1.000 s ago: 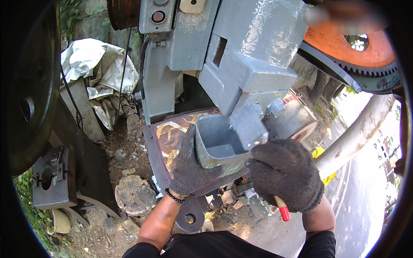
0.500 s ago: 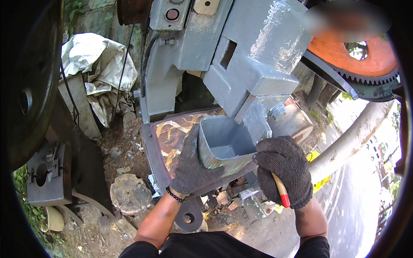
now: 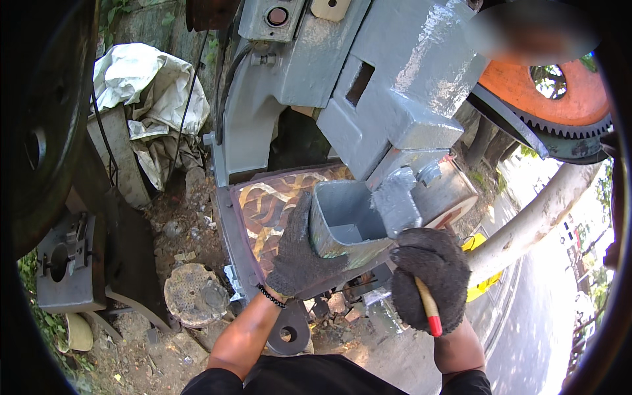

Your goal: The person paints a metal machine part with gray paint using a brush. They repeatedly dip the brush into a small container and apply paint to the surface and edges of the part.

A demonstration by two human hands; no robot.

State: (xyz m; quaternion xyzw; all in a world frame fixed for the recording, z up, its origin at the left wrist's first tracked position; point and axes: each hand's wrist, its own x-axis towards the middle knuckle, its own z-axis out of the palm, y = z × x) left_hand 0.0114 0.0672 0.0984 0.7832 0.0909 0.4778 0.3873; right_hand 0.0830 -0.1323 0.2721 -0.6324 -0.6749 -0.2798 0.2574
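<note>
My left hand (image 3: 299,260), in a dark knitted glove, clasps a squarish open-topped paint container (image 3: 349,245) by its left side and front. Grey paint coats its inner walls, and some lies at the bottom. In a matching glove, my right hand (image 3: 431,273) is closed round a paintbrush (image 3: 429,308) with a red-tipped wooden handle pointing down toward me. Its broad, paint-covered head (image 3: 397,203) rises past the fist, over the container's right corner. Just beyond stands a large machine body (image 3: 411,85) with glossy grey paint on it.
A patterned sheet (image 3: 263,204) lies on the machine's base behind my left hand. At left are a dark metal bracket (image 3: 72,276) and crumpled white sheeting (image 3: 141,79). An orange toothed wheel (image 3: 559,102) stands at upper right, above a pale trunk (image 3: 540,217). Rubble covers the ground.
My right hand and the brush have come slightly down toward me, and the brush head now sits lower across the container's right corner. My left hand still holds the container, shifted slightly right.
</note>
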